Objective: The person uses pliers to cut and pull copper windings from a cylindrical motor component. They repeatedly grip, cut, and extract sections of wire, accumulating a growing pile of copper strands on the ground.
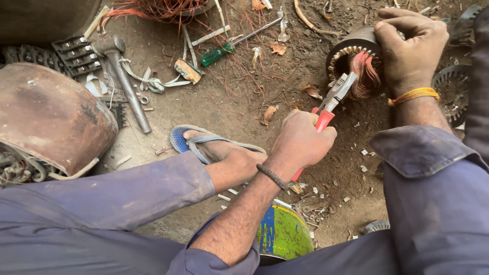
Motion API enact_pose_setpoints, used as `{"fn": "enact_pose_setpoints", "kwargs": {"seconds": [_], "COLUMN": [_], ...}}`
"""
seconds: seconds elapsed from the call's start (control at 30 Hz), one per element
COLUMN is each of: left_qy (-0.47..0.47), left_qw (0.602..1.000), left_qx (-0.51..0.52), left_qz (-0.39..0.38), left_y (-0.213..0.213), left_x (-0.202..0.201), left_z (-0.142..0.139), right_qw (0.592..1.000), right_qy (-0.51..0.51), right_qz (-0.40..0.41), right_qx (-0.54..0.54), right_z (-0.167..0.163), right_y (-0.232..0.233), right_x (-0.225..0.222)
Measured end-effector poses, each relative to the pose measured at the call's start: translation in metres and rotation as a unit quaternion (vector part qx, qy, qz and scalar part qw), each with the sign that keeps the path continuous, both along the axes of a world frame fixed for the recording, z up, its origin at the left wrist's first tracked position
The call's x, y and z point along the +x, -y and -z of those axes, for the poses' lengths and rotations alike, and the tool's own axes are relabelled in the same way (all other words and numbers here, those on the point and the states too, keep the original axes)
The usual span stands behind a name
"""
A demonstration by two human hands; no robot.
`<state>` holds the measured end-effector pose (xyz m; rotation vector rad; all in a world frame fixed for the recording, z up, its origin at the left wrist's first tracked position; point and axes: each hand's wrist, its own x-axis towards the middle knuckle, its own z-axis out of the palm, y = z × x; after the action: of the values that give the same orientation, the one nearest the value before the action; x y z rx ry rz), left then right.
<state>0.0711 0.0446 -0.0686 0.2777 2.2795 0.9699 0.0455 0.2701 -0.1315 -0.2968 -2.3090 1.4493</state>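
Observation:
My left hand is closed around the red handles of a pair of pliers. The metal jaws of the pliers reach into the copper winding that sticks out of a round dark motor stator lying on the dirt ground. My right hand, with an orange thread round the wrist, grips the stator from above and the right. Whether the jaws pinch the wires is not clear.
My foot in a blue sandal rests left of the pliers hand. A hammer, a green-handled screwdriver, a rusty motor housing, loose copper wire and a green and yellow can lie around.

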Motion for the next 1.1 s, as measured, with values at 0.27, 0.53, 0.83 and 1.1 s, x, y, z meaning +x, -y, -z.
{"fn": "enact_pose_setpoints", "kwargs": {"seconds": [0.27, 0.53, 0.83, 1.1], "left_qy": [0.189, 0.189, 0.195, 0.143], "left_qw": [0.975, 0.961, 0.958, 0.973], "left_qx": [-0.116, -0.196, -0.177, -0.166], "left_qz": [-0.004, -0.053, -0.116, -0.071], "left_y": [-0.009, -0.014, -0.008, -0.002], "left_x": [-0.012, -0.018, -0.029, -0.036], "left_z": [-0.019, -0.021, 0.005, 0.032], "right_qw": [1.0, 0.959, 0.976, 0.993], "right_qy": [0.015, 0.083, 0.03, 0.11], "right_qz": [0.015, 0.175, 0.075, 0.044], "right_qx": [0.003, 0.205, 0.202, -0.02], "right_z": [0.007, 0.006, 0.026, 0.014], "right_y": [-0.007, 0.003, 0.02, 0.006], "right_x": [0.002, 0.0, 0.002, 0.009]}}
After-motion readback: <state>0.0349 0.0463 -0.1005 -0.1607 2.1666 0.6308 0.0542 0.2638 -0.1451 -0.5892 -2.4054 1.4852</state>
